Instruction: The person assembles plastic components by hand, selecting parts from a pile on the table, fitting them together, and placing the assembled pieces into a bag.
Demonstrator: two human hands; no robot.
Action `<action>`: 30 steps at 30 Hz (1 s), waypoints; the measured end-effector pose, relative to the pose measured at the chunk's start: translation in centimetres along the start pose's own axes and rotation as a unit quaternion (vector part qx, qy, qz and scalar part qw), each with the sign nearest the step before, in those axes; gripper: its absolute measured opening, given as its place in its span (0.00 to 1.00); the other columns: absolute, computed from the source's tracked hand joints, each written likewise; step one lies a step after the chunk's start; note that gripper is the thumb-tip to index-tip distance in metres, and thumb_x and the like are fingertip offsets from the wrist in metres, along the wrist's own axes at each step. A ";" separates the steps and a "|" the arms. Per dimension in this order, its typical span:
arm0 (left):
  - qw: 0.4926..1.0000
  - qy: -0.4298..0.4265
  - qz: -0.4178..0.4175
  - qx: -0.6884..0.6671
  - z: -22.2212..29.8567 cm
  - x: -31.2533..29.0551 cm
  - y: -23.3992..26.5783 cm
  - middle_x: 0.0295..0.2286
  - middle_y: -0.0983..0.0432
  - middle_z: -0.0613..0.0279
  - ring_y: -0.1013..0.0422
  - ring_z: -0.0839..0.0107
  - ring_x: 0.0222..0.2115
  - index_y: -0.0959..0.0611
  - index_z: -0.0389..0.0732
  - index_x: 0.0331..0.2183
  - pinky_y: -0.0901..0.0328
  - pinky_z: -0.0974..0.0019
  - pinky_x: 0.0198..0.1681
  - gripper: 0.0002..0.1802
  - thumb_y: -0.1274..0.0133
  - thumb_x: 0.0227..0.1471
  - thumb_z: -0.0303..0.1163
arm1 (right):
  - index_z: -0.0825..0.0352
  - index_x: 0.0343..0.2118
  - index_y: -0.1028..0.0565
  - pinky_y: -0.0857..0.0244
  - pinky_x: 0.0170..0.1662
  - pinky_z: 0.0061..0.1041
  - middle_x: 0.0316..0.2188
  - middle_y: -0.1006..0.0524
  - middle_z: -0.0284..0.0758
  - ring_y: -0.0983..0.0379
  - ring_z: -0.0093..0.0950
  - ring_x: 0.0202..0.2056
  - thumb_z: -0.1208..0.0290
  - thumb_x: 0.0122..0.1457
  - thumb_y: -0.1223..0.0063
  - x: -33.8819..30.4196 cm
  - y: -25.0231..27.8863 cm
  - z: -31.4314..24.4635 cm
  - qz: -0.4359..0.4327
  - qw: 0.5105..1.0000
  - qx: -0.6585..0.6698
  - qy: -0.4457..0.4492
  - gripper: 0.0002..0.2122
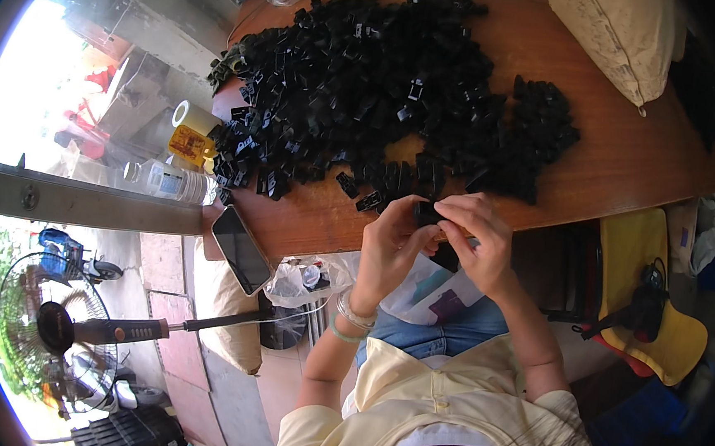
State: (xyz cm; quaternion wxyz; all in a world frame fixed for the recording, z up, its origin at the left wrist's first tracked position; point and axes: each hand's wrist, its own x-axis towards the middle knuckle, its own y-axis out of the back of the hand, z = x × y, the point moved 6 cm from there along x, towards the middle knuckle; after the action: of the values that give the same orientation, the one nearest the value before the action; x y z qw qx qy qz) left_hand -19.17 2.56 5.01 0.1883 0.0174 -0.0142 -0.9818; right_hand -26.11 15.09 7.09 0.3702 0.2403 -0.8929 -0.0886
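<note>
Both my hands meet at the near edge of the wooden table (618, 171), holding one small black plastic piece (427, 214) between them. My left hand (391, 240) pinches it from the left, and the fingers of my right hand (481, 238) close on its right side. The piece is partly covered by my fingers, so its exact kind does not show. Just beyond my hands spreads a large heap of similar small black plastic pieces (342, 81). Several of them lie loose at the near side of the heap.
A phone (242, 248) rests at the table's left corner, near a clear bottle (170, 182), a yellow tag-like piece (189, 145) and a tape roll (195, 119). A cloth sack (615, 34) stands far right. A fan (56, 326) is at left, a yellow chair (630, 292) at right.
</note>
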 end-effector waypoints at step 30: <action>0.735 -0.264 0.333 0.528 2.2 12.0 15.7 0.50 0.34 0.46 0.40 0.47 0.53 0.23 0.43 0.44 0.50 0.47 0.58 0.18 0.49 0.54 0.41 | 0.68 0.40 0.28 0.36 0.40 0.35 0.34 0.31 0.37 0.32 0.36 0.37 0.82 0.47 0.44 -0.8 -4.6 2.8 -0.065 0.964 -0.256 -0.010 0.15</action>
State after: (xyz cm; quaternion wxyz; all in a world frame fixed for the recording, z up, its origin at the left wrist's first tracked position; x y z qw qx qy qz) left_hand -24.62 -16.43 7.40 0.4520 -0.1512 -0.5847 -0.6565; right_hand -25.91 11.49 3.08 0.4038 0.1941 -0.8266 -0.3406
